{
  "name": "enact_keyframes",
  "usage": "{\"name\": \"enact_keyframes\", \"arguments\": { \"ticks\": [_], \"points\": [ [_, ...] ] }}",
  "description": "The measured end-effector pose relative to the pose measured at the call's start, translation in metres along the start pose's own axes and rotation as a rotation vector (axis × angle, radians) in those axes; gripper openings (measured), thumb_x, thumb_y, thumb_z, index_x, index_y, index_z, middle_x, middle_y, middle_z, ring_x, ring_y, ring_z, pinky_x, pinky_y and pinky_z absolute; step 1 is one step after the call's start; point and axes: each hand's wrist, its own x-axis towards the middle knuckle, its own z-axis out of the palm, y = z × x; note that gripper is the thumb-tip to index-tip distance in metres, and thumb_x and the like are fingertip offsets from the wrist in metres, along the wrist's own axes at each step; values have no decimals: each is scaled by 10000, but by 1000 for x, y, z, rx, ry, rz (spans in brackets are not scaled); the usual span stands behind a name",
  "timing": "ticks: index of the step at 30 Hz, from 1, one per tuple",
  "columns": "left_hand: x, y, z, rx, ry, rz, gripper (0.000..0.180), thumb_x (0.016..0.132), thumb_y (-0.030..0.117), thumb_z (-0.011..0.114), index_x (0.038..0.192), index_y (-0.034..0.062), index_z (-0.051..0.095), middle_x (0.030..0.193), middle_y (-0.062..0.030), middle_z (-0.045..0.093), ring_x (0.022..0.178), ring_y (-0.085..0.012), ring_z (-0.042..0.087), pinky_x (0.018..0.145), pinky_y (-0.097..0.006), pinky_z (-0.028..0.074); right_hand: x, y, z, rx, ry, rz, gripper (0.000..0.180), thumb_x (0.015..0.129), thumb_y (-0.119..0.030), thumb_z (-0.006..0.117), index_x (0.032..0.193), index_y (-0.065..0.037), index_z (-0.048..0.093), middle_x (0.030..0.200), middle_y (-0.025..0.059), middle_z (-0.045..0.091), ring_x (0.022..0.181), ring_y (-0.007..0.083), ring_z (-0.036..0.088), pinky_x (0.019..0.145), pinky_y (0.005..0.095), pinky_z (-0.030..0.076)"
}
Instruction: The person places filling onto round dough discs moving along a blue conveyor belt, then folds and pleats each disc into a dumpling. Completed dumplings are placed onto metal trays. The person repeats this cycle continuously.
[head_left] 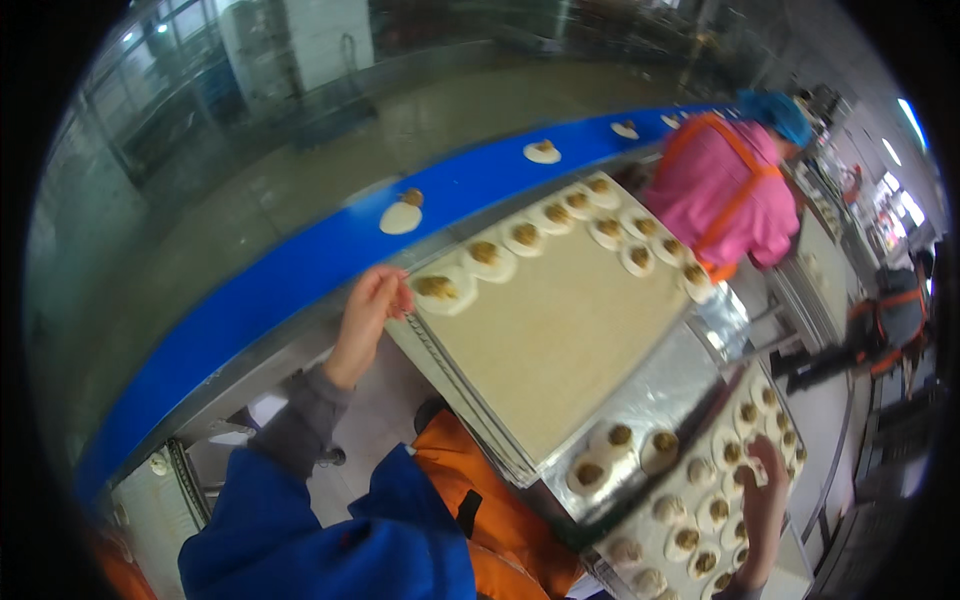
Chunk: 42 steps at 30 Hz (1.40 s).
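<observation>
My left hand (372, 310) is beside the near-left corner of a cloth-lined tray (550, 360), with its fingers drawn together. Its fingertips reach the rim of a white dough round (440, 290) topped with brown filling; whether they grip it is hidden. More filled rounds (526, 236) line the tray's far edge and right corner. My right hand (768, 490) is low over a second tray (640, 520) at the lower right, fingers curved and apart. Beneath and around it sit several dough pieces (718, 510), some with filling showing, some looking gathered shut.
A blue conveyor belt (290, 280) runs behind the tray, carrying spaced filled rounds (401, 216). Three more rounds lie on a metal surface (640, 400) between the trays. A person in pink (715, 190) works close by at the right; another person (890, 320) is farther off.
</observation>
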Motion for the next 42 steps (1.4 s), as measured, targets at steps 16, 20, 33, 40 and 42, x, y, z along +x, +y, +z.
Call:
{"name": "enact_keyframes", "arguments": {
  "ticks": [16,20,33,40,42],
  "points": [
    [162,-74,-189,1070,55,144,452,829,184,717,1263,99,625,1178,-107,633,1102,-319,554,913,-422,450,538,-317,438,-260,-12,-796,461,853,-103,638,1306,-101,555,1235,179,603,1087,385,607,890,450,527],
    [116,-60,-224,991,135,-14,302,845,92,659,1145,54,660,1216,-128,622,1086,-310,571,937,-418,450,552,-340,458,-73,-282,-736,332,847,-185,686,1159,-76,663,1113,145,686,1007,357,654,865,412,535],
    [76,-4,-372,824,-177,-521,271,735,126,750,965,25,648,954,-92,598,906,-179,589,778,-333,484,479,-434,485,118,-687,-326,573,655,-447,873,1028,-29,756,1087,180,717,973,362,686,811,424,535],
    [33,-4,-441,1268,-231,-537,376,655,178,771,943,30,579,921,-107,605,896,-222,599,773,-365,490,378,-469,453,399,-522,-553,561,690,-377,821,1128,-70,651,1136,168,679,971,308,678,827,417,551],
    [9,-5,-456,1345,-250,-498,425,643,189,773,987,31,580,965,-115,604,937,-252,597,794,-383,489,371,-435,420,750,-564,-435,571,737,-326,824,1181,-43,603,1128,132,674,966,256,673,811,371,553]
  ]
}}
